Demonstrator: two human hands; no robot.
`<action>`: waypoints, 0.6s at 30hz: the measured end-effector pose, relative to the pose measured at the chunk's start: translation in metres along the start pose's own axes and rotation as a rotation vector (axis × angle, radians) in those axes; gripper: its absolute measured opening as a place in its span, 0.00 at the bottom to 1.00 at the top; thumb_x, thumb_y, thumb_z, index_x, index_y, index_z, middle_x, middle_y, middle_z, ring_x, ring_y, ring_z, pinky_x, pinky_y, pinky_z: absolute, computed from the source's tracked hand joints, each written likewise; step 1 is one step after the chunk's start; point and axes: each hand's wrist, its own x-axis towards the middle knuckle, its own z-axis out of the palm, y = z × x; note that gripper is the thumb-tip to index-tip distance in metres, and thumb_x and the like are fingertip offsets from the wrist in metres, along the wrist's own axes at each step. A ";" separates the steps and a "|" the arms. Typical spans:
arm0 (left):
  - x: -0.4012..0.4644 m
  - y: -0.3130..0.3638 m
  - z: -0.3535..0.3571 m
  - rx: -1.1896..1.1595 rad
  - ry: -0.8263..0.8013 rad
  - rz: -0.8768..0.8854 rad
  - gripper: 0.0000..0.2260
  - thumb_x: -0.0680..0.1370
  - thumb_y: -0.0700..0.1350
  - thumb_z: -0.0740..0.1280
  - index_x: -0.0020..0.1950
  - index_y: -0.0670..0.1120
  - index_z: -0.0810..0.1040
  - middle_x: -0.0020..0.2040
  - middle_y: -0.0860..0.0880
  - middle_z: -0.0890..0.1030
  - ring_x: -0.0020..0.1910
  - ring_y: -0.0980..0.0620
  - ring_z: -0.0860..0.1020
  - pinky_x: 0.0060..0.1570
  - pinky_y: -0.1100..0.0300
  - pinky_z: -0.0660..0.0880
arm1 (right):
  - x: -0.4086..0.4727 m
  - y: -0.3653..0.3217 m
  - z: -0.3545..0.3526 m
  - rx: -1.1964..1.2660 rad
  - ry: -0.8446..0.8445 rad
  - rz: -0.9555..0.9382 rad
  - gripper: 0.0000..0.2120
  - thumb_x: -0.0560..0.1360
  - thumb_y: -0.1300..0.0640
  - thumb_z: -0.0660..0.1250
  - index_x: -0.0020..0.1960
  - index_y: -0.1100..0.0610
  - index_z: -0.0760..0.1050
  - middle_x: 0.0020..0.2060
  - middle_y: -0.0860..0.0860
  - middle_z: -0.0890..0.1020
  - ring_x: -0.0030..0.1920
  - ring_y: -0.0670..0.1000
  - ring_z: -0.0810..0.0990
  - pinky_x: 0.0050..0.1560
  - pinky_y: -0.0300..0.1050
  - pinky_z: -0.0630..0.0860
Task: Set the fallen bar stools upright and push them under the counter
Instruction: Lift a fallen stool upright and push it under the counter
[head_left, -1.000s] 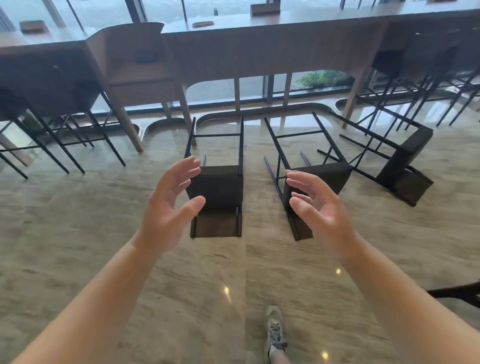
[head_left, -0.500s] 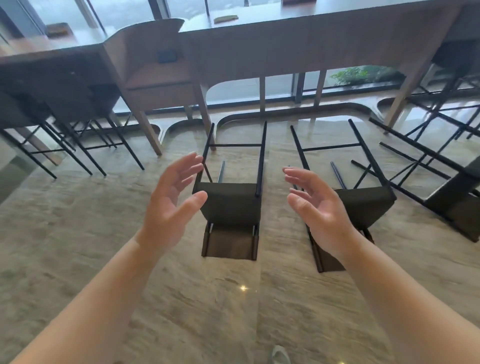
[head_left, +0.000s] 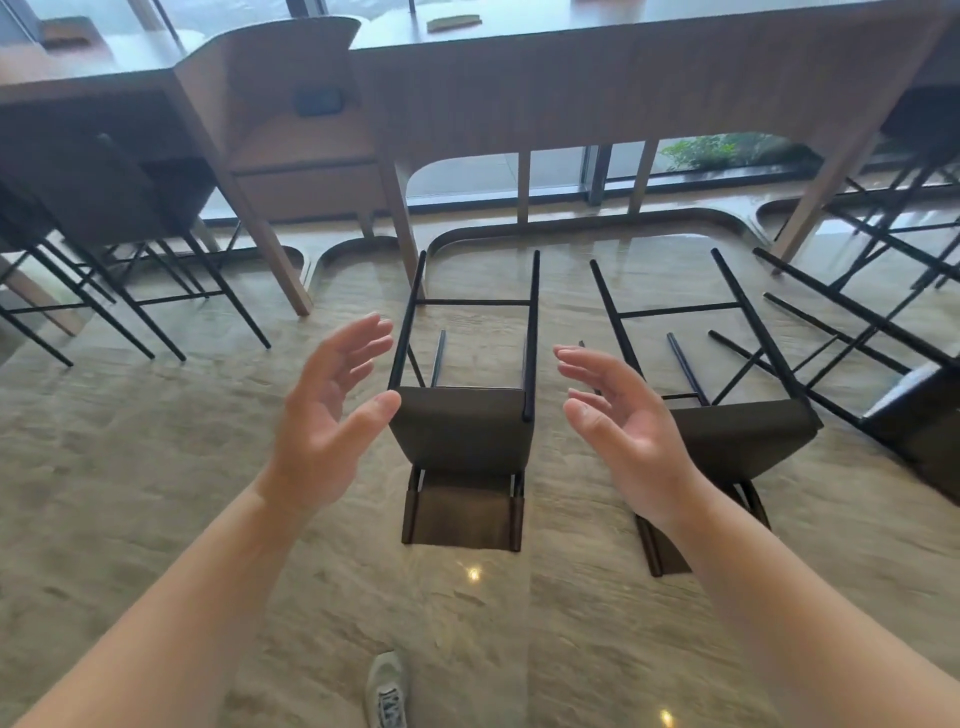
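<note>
Three dark bar stools with thin black legs lie tipped on their backs on the marble floor, legs pointing toward the counter (head_left: 623, 78). The nearest stool (head_left: 462, 441) lies straight ahead. A second stool (head_left: 743, 441) lies to its right, and a third stool (head_left: 914, 431) is cut off at the right edge. My left hand (head_left: 327, 421) hovers open just left of the nearest stool's seat, thumb almost at its corner. My right hand (head_left: 618, 426) hovers open to the right of that seat, palm turned inward. Neither hand touches the stool.
Upright stools (head_left: 130, 218) stand tucked under the counter at the left, and more stool legs (head_left: 893, 228) show under it at the far right. Wooden counter legs (head_left: 270, 249) slant down to the floor. My shoe (head_left: 387, 691) is at the bottom.
I have come closer to the fallen stools, which now look larger and lower in view. Both hands stay open and have spread to either side of the nearest stool's seat.
</note>
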 end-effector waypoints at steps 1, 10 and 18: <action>0.006 -0.009 -0.008 -0.008 -0.009 -0.004 0.26 0.73 0.46 0.67 0.70 0.45 0.68 0.68 0.44 0.74 0.67 0.46 0.74 0.68 0.45 0.69 | 0.007 0.004 0.008 -0.007 0.008 0.007 0.22 0.72 0.46 0.65 0.65 0.47 0.73 0.65 0.44 0.77 0.68 0.46 0.74 0.67 0.49 0.73; 0.083 -0.096 -0.100 -0.072 -0.175 -0.064 0.24 0.72 0.47 0.67 0.68 0.52 0.69 0.69 0.45 0.73 0.70 0.46 0.71 0.70 0.42 0.66 | 0.089 0.032 0.130 -0.027 0.139 0.091 0.25 0.72 0.44 0.64 0.67 0.50 0.73 0.64 0.44 0.77 0.67 0.43 0.74 0.65 0.42 0.72; 0.097 -0.179 -0.127 -0.124 -0.198 -0.141 0.24 0.73 0.47 0.68 0.68 0.51 0.70 0.67 0.45 0.75 0.68 0.46 0.73 0.69 0.44 0.68 | 0.124 0.081 0.185 -0.030 0.218 0.176 0.21 0.74 0.51 0.66 0.66 0.53 0.75 0.62 0.46 0.79 0.64 0.43 0.76 0.64 0.42 0.74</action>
